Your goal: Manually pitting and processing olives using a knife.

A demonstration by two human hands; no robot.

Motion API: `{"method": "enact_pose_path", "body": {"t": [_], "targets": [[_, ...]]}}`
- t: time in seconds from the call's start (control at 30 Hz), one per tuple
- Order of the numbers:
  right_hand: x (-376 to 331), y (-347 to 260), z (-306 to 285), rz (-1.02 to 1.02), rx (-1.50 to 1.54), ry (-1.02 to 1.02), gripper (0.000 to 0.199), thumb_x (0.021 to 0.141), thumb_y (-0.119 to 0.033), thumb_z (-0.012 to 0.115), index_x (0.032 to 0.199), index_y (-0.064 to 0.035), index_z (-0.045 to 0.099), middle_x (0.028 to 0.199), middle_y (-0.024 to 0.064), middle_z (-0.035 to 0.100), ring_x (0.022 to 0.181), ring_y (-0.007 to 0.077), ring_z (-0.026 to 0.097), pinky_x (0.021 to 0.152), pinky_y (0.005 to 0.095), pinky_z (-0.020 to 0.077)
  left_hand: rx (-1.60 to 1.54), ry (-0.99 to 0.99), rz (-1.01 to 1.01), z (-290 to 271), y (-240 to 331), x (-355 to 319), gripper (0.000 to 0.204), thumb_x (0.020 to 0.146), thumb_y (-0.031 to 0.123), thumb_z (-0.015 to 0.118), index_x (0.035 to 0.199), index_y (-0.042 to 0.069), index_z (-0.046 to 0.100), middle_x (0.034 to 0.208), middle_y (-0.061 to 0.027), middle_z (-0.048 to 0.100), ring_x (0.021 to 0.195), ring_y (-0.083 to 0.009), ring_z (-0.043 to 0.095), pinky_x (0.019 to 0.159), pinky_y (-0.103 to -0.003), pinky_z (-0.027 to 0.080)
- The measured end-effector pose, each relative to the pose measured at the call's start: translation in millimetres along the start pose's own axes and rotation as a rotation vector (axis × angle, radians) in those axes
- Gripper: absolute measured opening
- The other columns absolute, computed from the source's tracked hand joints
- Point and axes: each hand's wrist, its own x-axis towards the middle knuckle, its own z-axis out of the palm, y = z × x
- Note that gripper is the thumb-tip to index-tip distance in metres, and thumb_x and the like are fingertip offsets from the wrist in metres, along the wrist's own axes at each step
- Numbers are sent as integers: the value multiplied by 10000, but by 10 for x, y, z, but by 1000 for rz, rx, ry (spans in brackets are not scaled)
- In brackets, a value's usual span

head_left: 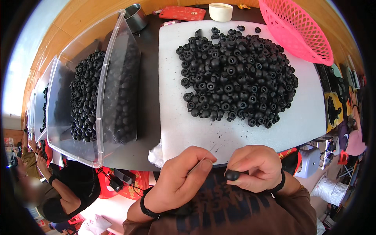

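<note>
My left hand [178,184] is closed, with a thin metal needle-like tool [212,149] pinched between thumb and forefinger, its tip pointing up and away. To its right, my right hand [258,168] grips a small round black plastic piece [232,175] between thumb and fingers. The tool and the piece are apart. Both hands hover at the near edge of a white foam sheet [176,133]. On that sheet lies a big heap of similar black pieces [239,78], many with a hole and a short neck.
Left stands a clear plastic box [101,150] partly filled with black pieces. A metal cup [135,21], a red flat packet [182,13] and a cream cup [220,15] line the back. A pink basket [327,51] overlaps the sheet's far right corner. Another person's arm [64,192] shows at left.
</note>
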Motion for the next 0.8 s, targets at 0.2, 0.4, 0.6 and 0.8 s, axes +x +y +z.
{"method": "enact_pose_path", "body": {"t": [0.2,0.4,0.6,0.8], "targets": [[108,11,65,-42,-60,-30,209,734,-10,690,919,-20,593,826,96,617,618,163,592,522,240,449,-222,-209,97,-125,-31,28,164,914,161,491,894,2,527,747,-40,538,648,-100,476,594,-221,399],[214,-33,187,-25,-77,-37,190,748,6,667,921,-14,590,830,85,617,618,136,580,523,232,448,-311,-196,41,-166,-135,-14,198,929,195,465,860,14,509,727,-24,493,654,-83,432,593,-227,382],[647,-243,381,-63,33,102,197,757,30,650,942,1,592,781,54,608,597,71,526,498,203,389,-630,-105,-17,-165,-564,55,199,937,222,453,899,36,512,717,21,479,594,-64,417,527,-202,344],[1375,-460,772,-254,-385,-118,517,661,32,701,1142,34,514,1100,169,528,772,151,545,624,249,452,412,172,416,-237,-457,-11,355,778,66,507,1111,-31,430,970,-213,461,924,-339,458,793,-430,350]]}}
